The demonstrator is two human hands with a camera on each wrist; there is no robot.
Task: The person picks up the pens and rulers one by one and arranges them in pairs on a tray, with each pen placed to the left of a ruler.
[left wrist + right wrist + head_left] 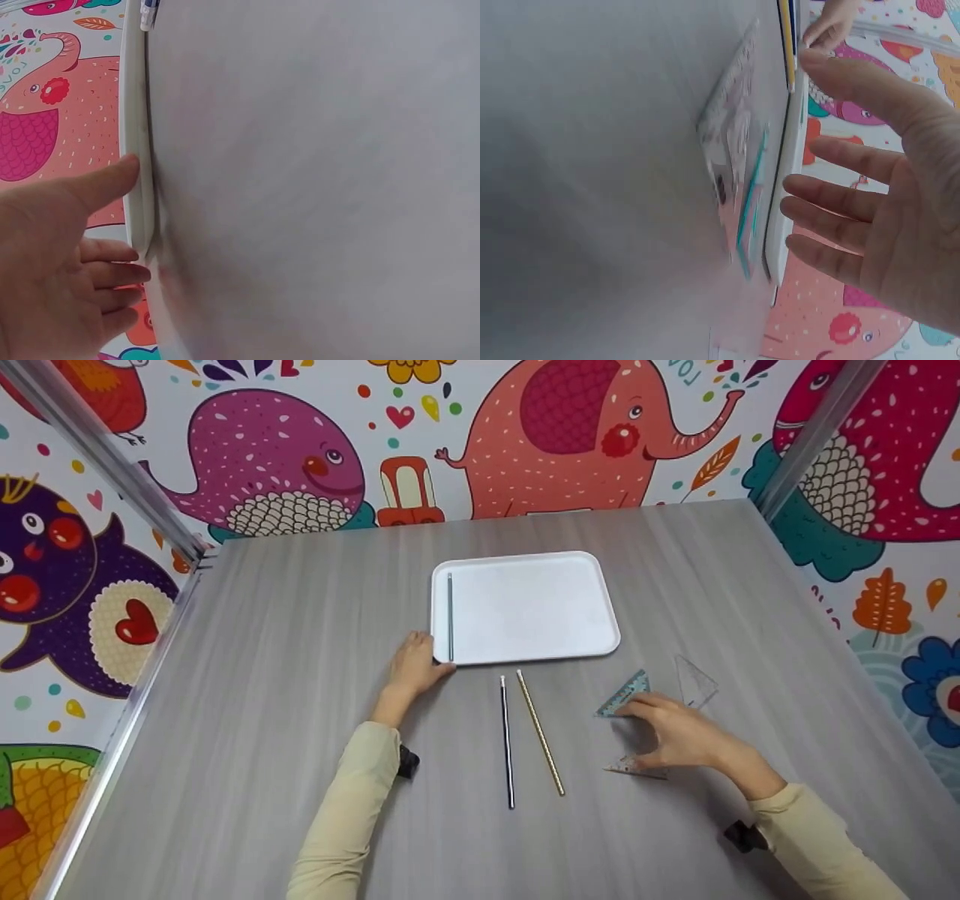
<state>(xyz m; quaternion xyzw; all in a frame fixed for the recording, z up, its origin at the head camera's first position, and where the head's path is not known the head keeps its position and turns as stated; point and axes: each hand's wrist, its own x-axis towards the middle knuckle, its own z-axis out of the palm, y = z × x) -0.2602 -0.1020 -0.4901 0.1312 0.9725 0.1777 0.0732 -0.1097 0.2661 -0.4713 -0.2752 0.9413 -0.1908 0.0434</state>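
Note:
At the near left corner of the white tray (525, 652), my left hand (414, 664) rests with its thumb on the rim; the left wrist view shows the thumb against the rim (137, 112) and the fingers extended. My right hand (679, 731) hovers over the set squares, fingers spread and slightly bent. Its fingertips are near a teal patterned set square (628, 691), its thumb near a pale patterned one (637, 769). A clear set square (696, 682) lies beyond the hand. In the right wrist view, nothing is held in the hand (907, 202).
A thin dark pencil (451, 615) lies along the tray's left side. Between my hands, a dark striped pencil (508, 750) and a gold pencil (541, 735) lie on the grey table (247, 697). Patterned walls with metal posts stand around the table.

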